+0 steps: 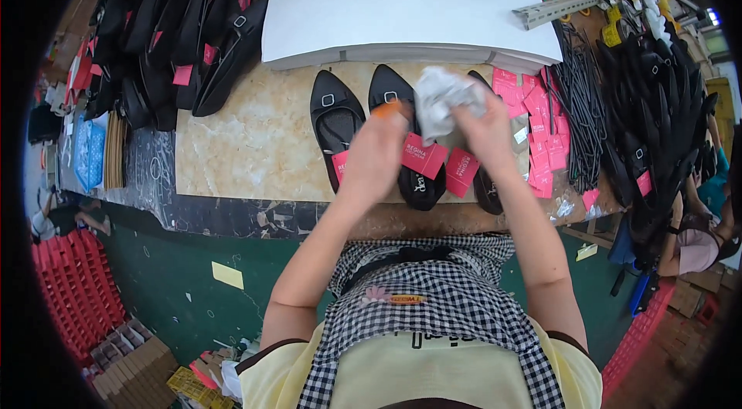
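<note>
My left hand [377,150], closed and somewhat blurred, grips a small orange thing [386,110] whose kind I cannot make out. Beside it my right hand [485,129] pinches a crumpled white cloth or tissue [442,104]. Both hands are over black pointed shoes with square buckles. One shoe [328,91] stands at the left, another in the middle [384,81]. The right-hand shoe [485,191] is mostly behind my right hand and the white wad. Pink tags lie on or by them: a middle tag [422,155], a right tag [462,171] and a partly covered left one.
A thick stack of white sheets [402,0] fills the table's far side, with a slotted metal bar [553,10] on its corner. Piled black shoes [166,30] stand left, more [657,100] right. Black thin strips [580,108] lie near loose pink tags [541,131]. People work at the right.
</note>
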Motion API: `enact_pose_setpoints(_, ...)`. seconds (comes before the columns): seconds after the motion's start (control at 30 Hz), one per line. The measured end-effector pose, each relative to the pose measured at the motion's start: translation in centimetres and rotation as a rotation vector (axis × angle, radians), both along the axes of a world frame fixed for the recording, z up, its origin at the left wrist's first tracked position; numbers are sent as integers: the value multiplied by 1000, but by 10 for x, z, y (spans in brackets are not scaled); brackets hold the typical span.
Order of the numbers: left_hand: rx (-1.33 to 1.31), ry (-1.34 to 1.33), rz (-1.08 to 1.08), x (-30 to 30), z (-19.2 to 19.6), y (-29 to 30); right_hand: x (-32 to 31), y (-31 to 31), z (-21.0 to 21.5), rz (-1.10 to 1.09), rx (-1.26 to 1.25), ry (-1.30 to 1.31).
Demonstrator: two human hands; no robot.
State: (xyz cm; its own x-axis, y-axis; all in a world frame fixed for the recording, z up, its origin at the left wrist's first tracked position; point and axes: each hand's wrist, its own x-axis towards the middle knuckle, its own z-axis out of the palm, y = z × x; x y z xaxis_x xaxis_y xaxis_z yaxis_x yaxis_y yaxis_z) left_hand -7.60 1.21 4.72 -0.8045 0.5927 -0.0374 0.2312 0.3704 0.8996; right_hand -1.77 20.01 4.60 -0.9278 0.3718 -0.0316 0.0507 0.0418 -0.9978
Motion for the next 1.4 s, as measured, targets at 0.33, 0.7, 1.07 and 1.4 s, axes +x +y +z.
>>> enact_pose_setpoints(0.33,-373,671,-282,80,-23,13,-54,-67,-80,127,1198,67)
enact_pose_setpoints(0.7,-466,736,-430,69,-19,2,-58,-36,-69,96,689,-151)
enact_pose_setpoints(1.07,-582,849,22,-200,-20,112,54,0,0,39,450,-53)
enact_pose_setpoints(1.4,512,561,-777,28,80,43,82,7,-19,-265,-1121,-225)
